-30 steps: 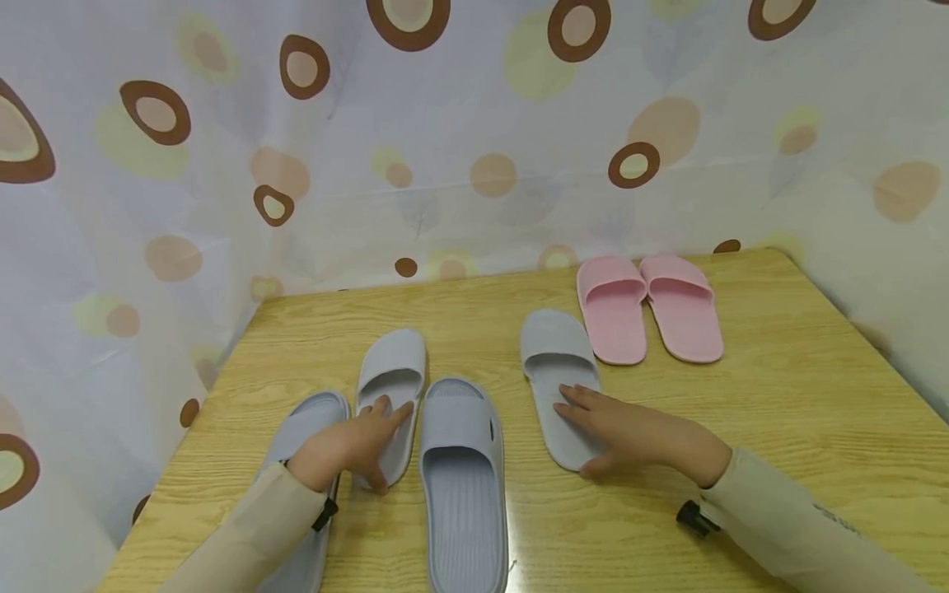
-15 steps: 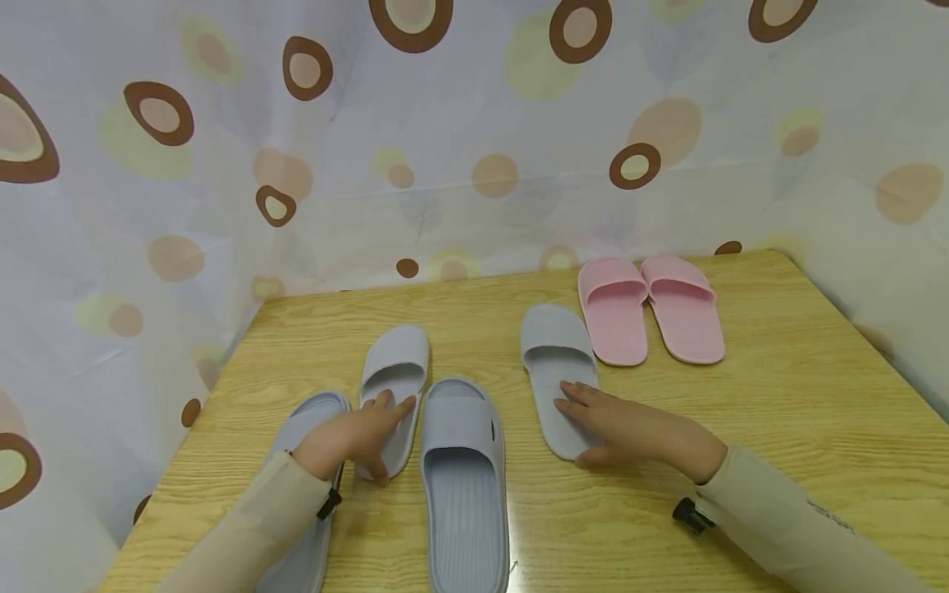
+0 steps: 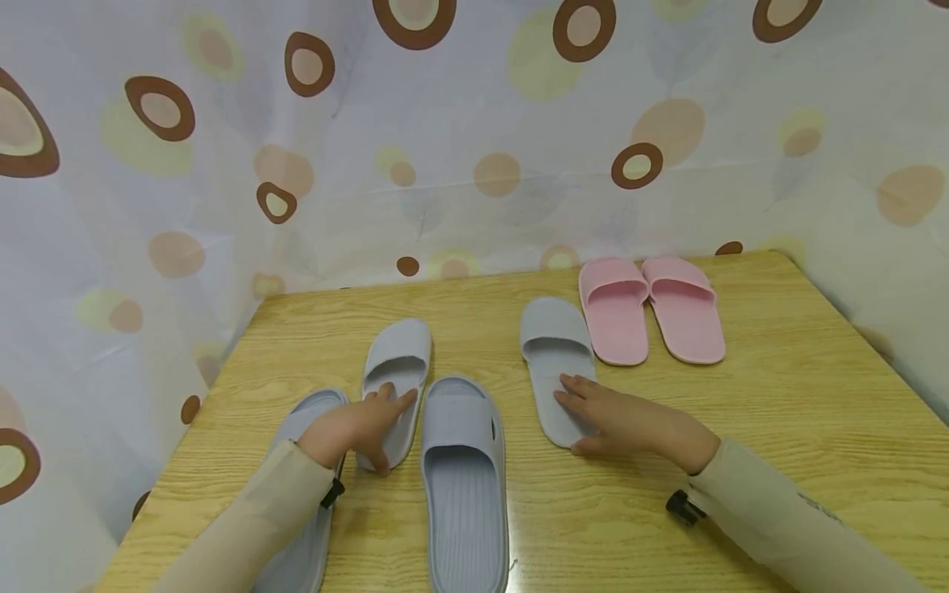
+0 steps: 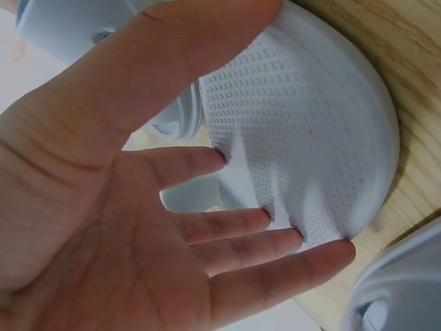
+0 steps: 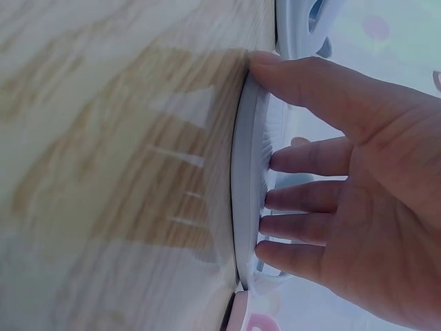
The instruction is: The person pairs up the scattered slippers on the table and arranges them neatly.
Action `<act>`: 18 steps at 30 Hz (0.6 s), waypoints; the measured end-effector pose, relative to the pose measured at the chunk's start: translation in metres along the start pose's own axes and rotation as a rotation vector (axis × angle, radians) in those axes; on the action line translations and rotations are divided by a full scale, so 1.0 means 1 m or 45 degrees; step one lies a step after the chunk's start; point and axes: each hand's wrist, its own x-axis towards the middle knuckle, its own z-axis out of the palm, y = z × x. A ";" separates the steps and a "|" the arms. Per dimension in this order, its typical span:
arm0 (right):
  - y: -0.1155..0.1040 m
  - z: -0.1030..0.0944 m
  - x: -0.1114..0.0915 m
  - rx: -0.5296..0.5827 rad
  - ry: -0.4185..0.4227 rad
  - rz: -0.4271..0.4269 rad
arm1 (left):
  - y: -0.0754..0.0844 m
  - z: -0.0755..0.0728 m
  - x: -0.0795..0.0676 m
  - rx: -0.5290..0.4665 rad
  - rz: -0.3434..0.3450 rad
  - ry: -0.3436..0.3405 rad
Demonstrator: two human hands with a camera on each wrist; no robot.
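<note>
My left hand (image 3: pixel 362 424) rests its spread fingertips on the footbed of a small light-grey slide slipper (image 3: pixel 399 350), with the thumb by its heel. In the left wrist view the fingers are nearly straight on the textured footbed (image 4: pixel 296 131). My right hand (image 3: pixel 630 422) touches the matching light-grey slipper (image 3: pixel 554 323). Its fingertips lie on the footbed, and in the right wrist view the thumb (image 5: pixel 275 72) sits at the sole's edge (image 5: pixel 244 172). Both slippers lie flat, toes pointing away, apart from each other.
A larger blue-grey slipper (image 3: pixel 465 511) stands between the hands, close beside the left small one. Its mate (image 3: pixel 307 416) lies partly under the left forearm. Two pink slippers (image 3: pixel 621 325) sit at the back right of the wooden table (image 3: pixel 786 395), before a patterned curtain (image 3: pixel 445 123).
Both small grey slippers have slid a little away from me toward the back of the table, with my hands moving along on them. The larger and pink slippers stay put.
</note>
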 end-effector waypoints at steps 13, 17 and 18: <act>0.003 -0.005 0.008 0.019 -0.026 0.020 | -0.002 -0.007 0.006 0.032 -0.006 -0.017; 0.005 -0.005 0.011 0.012 -0.038 0.031 | -0.004 -0.007 0.008 0.039 0.003 -0.020; 0.005 -0.005 0.012 0.009 -0.041 0.037 | -0.004 -0.007 0.009 0.042 0.005 -0.018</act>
